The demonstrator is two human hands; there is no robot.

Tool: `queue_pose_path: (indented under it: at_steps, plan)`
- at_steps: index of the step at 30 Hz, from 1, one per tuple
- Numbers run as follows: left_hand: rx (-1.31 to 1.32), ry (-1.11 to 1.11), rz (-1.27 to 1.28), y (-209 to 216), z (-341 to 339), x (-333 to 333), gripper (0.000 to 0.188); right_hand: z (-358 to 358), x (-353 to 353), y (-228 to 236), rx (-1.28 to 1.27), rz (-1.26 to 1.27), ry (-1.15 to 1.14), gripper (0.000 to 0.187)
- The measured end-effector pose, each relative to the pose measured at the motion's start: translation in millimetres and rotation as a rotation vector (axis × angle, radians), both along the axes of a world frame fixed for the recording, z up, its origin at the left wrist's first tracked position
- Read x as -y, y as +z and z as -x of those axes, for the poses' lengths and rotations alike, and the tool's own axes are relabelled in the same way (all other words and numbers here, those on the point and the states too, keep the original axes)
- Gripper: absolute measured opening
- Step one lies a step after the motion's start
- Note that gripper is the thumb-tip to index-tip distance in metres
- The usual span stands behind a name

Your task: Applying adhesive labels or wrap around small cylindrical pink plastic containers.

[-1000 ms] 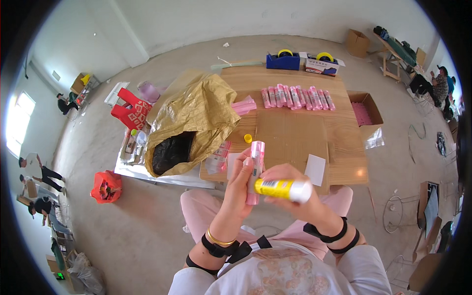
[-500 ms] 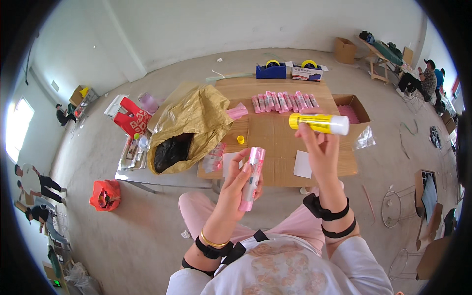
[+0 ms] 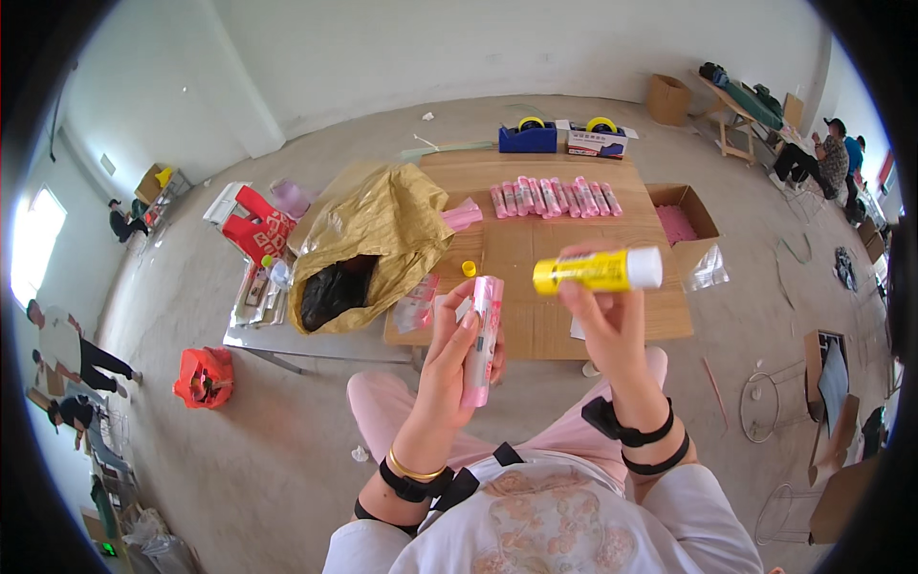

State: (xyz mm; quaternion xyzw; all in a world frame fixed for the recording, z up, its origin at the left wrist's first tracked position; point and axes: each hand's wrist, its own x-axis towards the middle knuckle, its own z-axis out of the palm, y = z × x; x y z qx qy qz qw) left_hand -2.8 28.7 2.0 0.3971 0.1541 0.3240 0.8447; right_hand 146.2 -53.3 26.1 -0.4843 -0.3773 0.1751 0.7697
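The left hand is curling part-closed around a pink-wrapped roll, which is standing nearly upright in the grasp. Beside it, the right hand is pinching a yellow tube lightly between thumb and fingers; it is lying crosswise, yellow end towards the left hand. It looks like a glue stick, though its tip is too small to judge.

A loosening pinch could be tipping the tube against the roll, and if that end is uncapped, smearing the wrap. Too tight a left grip could be creasing it. A small yellow cap, sitting just beyond the left hand, could be rolling away if knocked.

Dark print is running along the yellow tube, and a greyish printed patch is showing on the held roll. Beyond the hands, a row of pink rolls is showing smaller markings; farther still, a white box is bearing lettering beside a blue tape dispenser.
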Motion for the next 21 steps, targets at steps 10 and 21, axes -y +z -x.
queue_pose_path:
  at_steps: [10, 21]
  plan:
    - [-0.002, 0.232, 0.085, -16.2, -11.9, -10.4, 0.036, 38.4, -3.3, -34.0, 0.516, 0.066, 0.143, 0.035]
    - [-0.044, 0.199, 0.146, -29.7, -13.7, -29.0, 0.032, 27.4, 2.1, -46.4, 0.168, 0.077, 0.260, 0.028]
